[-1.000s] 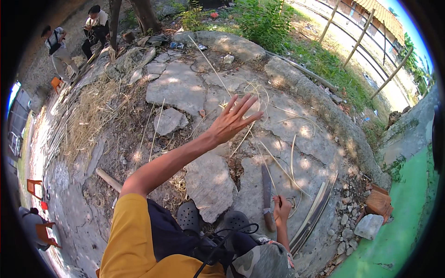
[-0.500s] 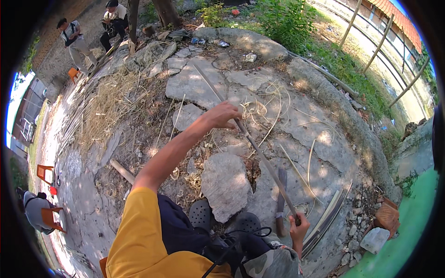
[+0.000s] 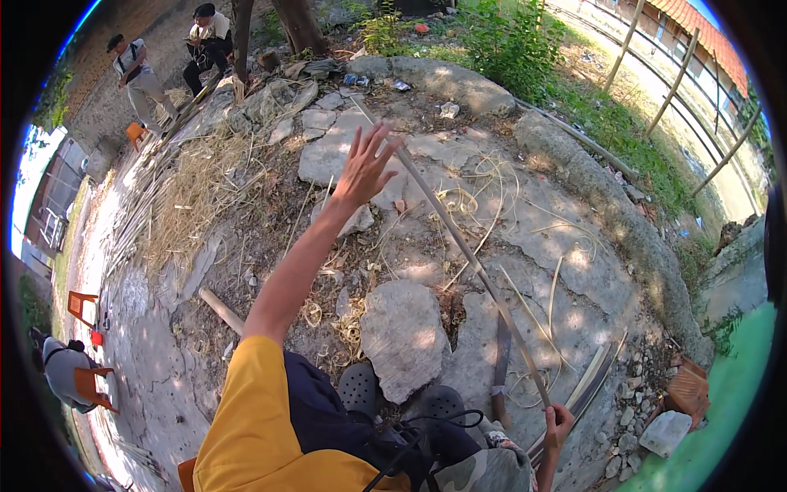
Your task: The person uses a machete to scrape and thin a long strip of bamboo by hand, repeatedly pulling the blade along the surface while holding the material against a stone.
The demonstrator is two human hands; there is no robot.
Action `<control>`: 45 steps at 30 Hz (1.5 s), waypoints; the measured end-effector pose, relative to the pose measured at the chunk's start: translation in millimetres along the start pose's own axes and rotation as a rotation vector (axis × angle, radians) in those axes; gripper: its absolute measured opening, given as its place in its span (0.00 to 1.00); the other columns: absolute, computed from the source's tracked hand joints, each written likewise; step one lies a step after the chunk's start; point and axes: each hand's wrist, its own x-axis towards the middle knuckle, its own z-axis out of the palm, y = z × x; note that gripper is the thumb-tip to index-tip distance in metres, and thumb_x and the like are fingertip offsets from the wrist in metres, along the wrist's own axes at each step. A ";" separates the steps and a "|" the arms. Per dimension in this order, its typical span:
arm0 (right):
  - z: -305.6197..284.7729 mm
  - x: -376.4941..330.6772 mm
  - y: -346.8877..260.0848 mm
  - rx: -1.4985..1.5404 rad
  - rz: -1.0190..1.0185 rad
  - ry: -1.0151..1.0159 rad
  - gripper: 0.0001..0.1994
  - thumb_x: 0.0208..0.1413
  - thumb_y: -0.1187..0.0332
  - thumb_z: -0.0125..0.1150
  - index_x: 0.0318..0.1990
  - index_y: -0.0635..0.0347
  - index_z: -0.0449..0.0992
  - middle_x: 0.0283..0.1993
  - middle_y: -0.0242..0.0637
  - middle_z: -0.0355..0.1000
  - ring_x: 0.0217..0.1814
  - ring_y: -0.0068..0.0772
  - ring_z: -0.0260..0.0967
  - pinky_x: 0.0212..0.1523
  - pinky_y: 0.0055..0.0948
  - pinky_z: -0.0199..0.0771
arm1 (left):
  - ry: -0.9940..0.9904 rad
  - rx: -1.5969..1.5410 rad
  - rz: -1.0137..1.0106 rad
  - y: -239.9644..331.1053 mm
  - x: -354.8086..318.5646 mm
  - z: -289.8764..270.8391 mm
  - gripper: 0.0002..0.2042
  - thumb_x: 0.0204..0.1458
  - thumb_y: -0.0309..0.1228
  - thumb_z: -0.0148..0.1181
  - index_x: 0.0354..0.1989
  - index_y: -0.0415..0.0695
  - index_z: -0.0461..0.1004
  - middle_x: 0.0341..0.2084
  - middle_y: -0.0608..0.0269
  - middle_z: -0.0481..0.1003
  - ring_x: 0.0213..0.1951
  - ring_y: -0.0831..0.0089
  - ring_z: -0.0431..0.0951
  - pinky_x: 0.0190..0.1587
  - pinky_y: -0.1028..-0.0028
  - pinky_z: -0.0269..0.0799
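Observation:
A long, narrow bamboo strip (image 3: 447, 217) runs slantwise from the far middle down to the lower right, with a joint partway along. My right hand (image 3: 559, 422) is closed around its near end. Up along the strip, my left hand (image 3: 365, 170) is open with fingers spread; its fingertips are beside the strip's far part, and whether they touch it I cannot tell. Beneath the strip's near half lies a machete (image 3: 502, 353) with a wooden handle. A flat stone slab (image 3: 403, 338) rests in front of my dark clogs (image 3: 358, 387).
Pale curled shavings (image 3: 459, 199) and thin strips (image 3: 551, 299) litter the cracked concrete. More split lengths (image 3: 586, 385) lie by my right hand, near rubble and a broken brick (image 3: 689, 389). A short wooden stick (image 3: 220, 310) lies left. Two people (image 3: 141, 78) are at the far left.
My left hand has let go of the strip and moved farther up along it, fingers spreading. My right hand, still gripping the near end, has shifted right and nearer to me.

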 end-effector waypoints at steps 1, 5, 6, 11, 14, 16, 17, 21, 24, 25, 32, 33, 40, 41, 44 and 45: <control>-6.2 -2.9 3.4 -0.002 0.003 0.008 0.10 0.60 0.66 0.66 0.33 0.66 0.81 0.25 0.24 0.71 0.27 0.15 0.63 0.28 0.20 0.58 | 0.061 0.000 -0.103 -2.3 2.4 -2.8 0.41 0.51 0.35 0.71 0.74 0.54 0.56 0.74 0.53 0.51 0.75 0.50 0.51 0.78 0.46 0.42; -20.3 -9.1 6.4 0.013 -0.020 0.068 0.11 0.59 0.66 0.67 0.31 0.65 0.79 0.24 0.25 0.70 0.27 0.16 0.64 0.29 0.21 0.61 | 0.355 -0.306 -0.419 -60.8 -7.1 23.4 0.37 0.57 0.33 0.66 0.74 0.46 0.54 0.72 0.48 0.53 0.74 0.42 0.52 0.75 0.44 0.51; -27.0 -13.5 7.4 0.001 -0.002 0.054 0.12 0.59 0.65 0.68 0.31 0.65 0.79 0.24 0.26 0.70 0.27 0.17 0.64 0.29 0.22 0.61 | 0.272 -0.920 -0.814 -65.7 -6.2 23.1 0.37 0.59 0.34 0.64 0.74 0.42 0.52 0.73 0.44 0.51 0.73 0.40 0.54 0.72 0.45 0.58; -38.2 -35.8 15.5 -0.059 0.061 0.089 0.14 0.57 0.63 0.70 0.30 0.65 0.77 0.23 0.27 0.70 0.27 0.18 0.64 0.29 0.22 0.61 | -0.038 -1.646 -1.208 -43.0 3.9 33.9 0.47 0.62 0.44 0.65 0.76 0.30 0.40 0.73 0.28 0.46 0.70 0.40 0.60 0.65 0.52 0.73; -34.9 -38.5 16.8 -0.052 0.059 0.057 0.14 0.57 0.63 0.71 0.29 0.65 0.76 0.23 0.26 0.69 0.27 0.18 0.64 0.29 0.22 0.61 | -0.069 -1.620 -1.203 -58.1 -5.3 45.4 0.50 0.59 0.48 0.67 0.76 0.30 0.41 0.73 0.31 0.47 0.71 0.42 0.60 0.65 0.53 0.74; -37.5 -44.9 25.0 -0.074 0.049 0.062 0.13 0.54 0.64 0.74 0.30 0.64 0.76 0.24 0.26 0.70 0.28 0.19 0.66 0.30 0.24 0.62 | -0.101 -1.592 -1.214 -59.4 -5.9 51.5 0.48 0.60 0.47 0.67 0.76 0.31 0.43 0.74 0.34 0.47 0.71 0.44 0.60 0.64 0.54 0.74; -42.3 -53.4 32.8 -0.065 0.037 0.047 0.13 0.54 0.64 0.74 0.30 0.64 0.76 0.24 0.26 0.70 0.28 0.19 0.66 0.30 0.24 0.62 | -0.111 -1.605 -1.215 -54.4 -5.6 55.6 0.46 0.61 0.45 0.66 0.75 0.31 0.45 0.73 0.34 0.49 0.69 0.46 0.63 0.63 0.54 0.75; -46.0 -61.6 9.5 -0.088 0.140 -0.045 0.09 0.62 0.66 0.69 0.41 0.64 0.83 0.32 0.32 0.77 0.33 0.22 0.70 0.37 0.24 0.74 | 0.021 -1.688 -1.207 -55.1 -14.1 68.8 0.30 0.64 0.34 0.62 0.69 0.32 0.57 0.62 0.43 0.68 0.57 0.57 0.77 0.56 0.60 0.82; -49.7 -70.3 10.3 -0.123 0.107 -0.033 0.09 0.62 0.66 0.69 0.39 0.65 0.82 0.30 0.31 0.75 0.32 0.22 0.69 0.36 0.27 0.73 | 0.113 -1.720 -1.183 -48.0 -7.9 68.6 0.25 0.64 0.29 0.62 0.66 0.35 0.62 0.54 0.52 0.76 0.50 0.63 0.82 0.53 0.63 0.83; -49.0 -66.5 8.3 -0.115 0.095 -0.041 0.09 0.62 0.66 0.69 0.39 0.65 0.82 0.30 0.31 0.75 0.32 0.22 0.69 0.36 0.27 0.73 | 0.126 -1.703 -1.171 -50.3 -8.4 64.1 0.24 0.64 0.28 0.62 0.65 0.37 0.63 0.50 0.55 0.79 0.47 0.64 0.83 0.52 0.64 0.84; -41.8 -54.3 -13.8 -0.230 0.205 -0.141 0.14 0.63 0.62 0.68 0.37 0.67 0.80 0.28 0.33 0.74 0.33 0.25 0.67 0.35 0.32 0.70 | 0.217 -1.728 -1.107 -56.7 -6.1 54.9 0.16 0.61 0.25 0.63 0.56 0.41 0.69 0.45 0.59 0.80 0.45 0.66 0.83 0.51 0.66 0.84; -40.6 -51.4 -20.0 -0.320 0.196 -0.169 0.15 0.63 0.60 0.67 0.38 0.66 0.80 0.29 0.35 0.74 0.33 0.27 0.67 0.36 0.34 0.71 | 0.221 -1.721 -1.107 -60.2 -8.1 55.7 0.16 0.61 0.25 0.63 0.56 0.41 0.69 0.45 0.59 0.80 0.45 0.66 0.83 0.51 0.66 0.84; -42.6 -47.8 -13.7 -0.469 0.240 -0.233 0.18 0.62 0.56 0.67 0.45 0.65 0.82 0.36 0.41 0.79 0.37 0.35 0.72 0.44 0.38 0.75 | 0.076 -1.696 -1.166 -54.2 -4.3 46.3 0.11 0.61 0.27 0.65 0.49 0.39 0.73 0.42 0.60 0.79 0.43 0.67 0.83 0.51 0.66 0.84; -44.8 -48.1 -9.2 -0.471 0.238 -0.236 0.18 0.62 0.56 0.67 0.45 0.65 0.82 0.36 0.41 0.79 0.37 0.35 0.72 0.44 0.38 0.75 | 0.029 -1.651 -1.170 -52.5 -2.7 44.1 0.12 0.62 0.27 0.64 0.50 0.38 0.73 0.42 0.59 0.79 0.43 0.67 0.84 0.51 0.66 0.84; -47.4 -54.0 -8.9 -0.458 0.265 -0.178 0.17 0.61 0.57 0.68 0.44 0.65 0.82 0.37 0.42 0.79 0.40 0.36 0.75 0.45 0.38 0.75 | 0.014 -1.568 -1.165 -36.3 4.9 40.7 0.14 0.61 0.26 0.64 0.52 0.34 0.72 0.44 0.53 0.80 0.47 0.62 0.85 0.48 0.66 0.86; -50.7 -55.4 -0.7 -0.476 0.243 -0.166 0.17 0.59 0.57 0.70 0.44 0.64 0.82 0.38 0.41 0.79 0.40 0.36 0.75 0.45 0.38 0.75 | 0.011 -1.570 -1.163 -37.5 4.5 41.6 0.14 0.61 0.26 0.64 0.52 0.34 0.72 0.44 0.53 0.80 0.47 0.62 0.85 0.48 0.66 0.86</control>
